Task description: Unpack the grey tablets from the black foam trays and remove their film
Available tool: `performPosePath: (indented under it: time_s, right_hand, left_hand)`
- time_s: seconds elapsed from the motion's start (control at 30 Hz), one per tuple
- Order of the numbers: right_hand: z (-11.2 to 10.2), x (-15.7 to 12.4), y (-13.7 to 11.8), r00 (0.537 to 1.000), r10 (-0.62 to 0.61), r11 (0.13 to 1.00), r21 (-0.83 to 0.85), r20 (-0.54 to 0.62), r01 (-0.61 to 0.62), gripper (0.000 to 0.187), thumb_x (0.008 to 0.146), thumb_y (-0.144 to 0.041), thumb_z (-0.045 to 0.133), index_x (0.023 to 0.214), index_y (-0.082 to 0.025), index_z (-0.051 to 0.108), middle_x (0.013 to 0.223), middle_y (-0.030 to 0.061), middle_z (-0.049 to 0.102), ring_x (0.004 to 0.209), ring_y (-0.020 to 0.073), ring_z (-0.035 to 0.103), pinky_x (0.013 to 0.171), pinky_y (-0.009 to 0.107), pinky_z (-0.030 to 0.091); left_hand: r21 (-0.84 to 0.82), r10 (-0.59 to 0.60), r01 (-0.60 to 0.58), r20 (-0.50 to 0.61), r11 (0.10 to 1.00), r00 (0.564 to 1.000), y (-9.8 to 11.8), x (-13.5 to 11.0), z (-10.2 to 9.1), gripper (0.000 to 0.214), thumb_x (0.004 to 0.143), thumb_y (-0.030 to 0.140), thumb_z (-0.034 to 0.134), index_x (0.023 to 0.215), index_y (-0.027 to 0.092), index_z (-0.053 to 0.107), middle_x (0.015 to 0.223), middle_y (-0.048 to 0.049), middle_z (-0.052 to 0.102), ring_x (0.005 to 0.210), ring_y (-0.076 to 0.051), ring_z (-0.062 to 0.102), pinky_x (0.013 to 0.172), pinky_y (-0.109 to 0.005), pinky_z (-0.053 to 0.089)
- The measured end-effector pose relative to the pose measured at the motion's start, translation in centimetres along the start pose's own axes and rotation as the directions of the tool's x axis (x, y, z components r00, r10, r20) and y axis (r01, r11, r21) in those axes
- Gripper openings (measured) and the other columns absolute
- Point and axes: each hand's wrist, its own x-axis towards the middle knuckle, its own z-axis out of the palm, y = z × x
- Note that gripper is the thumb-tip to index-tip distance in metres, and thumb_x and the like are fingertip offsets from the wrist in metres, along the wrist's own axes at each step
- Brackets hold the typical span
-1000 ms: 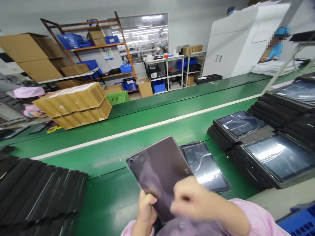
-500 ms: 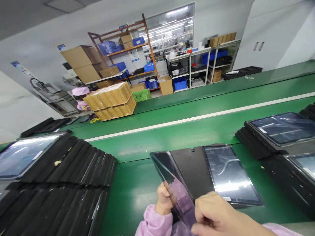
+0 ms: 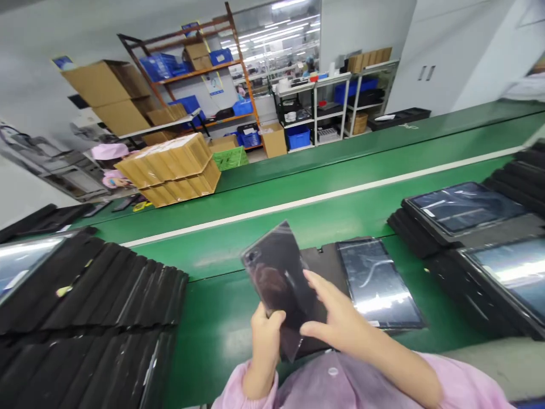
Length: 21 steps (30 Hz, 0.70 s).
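Low in the middle of the view I hold up a dark, glossy tablet back cover (image 3: 276,272) wrapped in clear film. My left hand (image 3: 264,335) grips its lower left edge with the fingers curled round it. My right hand (image 3: 336,318) rests on its lower right part, thumb and fingers pressed against the film. Behind the cover, a black open case with a tablet (image 3: 377,284) in it lies flat on the green bench (image 3: 213,318). Both pink sleeves show at the bottom edge.
Rows of black cases (image 3: 93,307) lie stacked at the left. Tablets on black stacks (image 3: 464,207) fill the right side. A wrapped bundle of brown cartons (image 3: 170,167) sits across the green conveyor (image 3: 323,182). A person in a pink cap (image 3: 108,162) is beside it; shelves stand behind.
The cover has turned from edge-on to face me and sits higher. My right hand moved up from the bottom onto its surface. The camera swung slightly right.
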Motion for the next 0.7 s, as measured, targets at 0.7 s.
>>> performPosePath:
  time_s: [0.7]
  right_hand:
    - [-7.8, 1.0, 15.1, 0.787, 0.501, 0.802, -0.149, -0.360, -0.578, 0.050, 0.085, -0.030, 0.050, 0.130, -0.011, 0.048, 0.138, 0.0213, 0.043, 0.133, 0.0352, 0.033, 0.109, 0.054, 0.022]
  left_hand:
    - [0.594, -0.150, 0.127, -0.011, 0.794, 0.989, -9.4, 6.2, -3.6, 0.078, 0.070, 0.046, 0.061, 0.133, 0.006, 0.038, 0.137, -0.0253, 0.045, 0.133, -0.035, 0.037, 0.109, -0.045, 0.030]
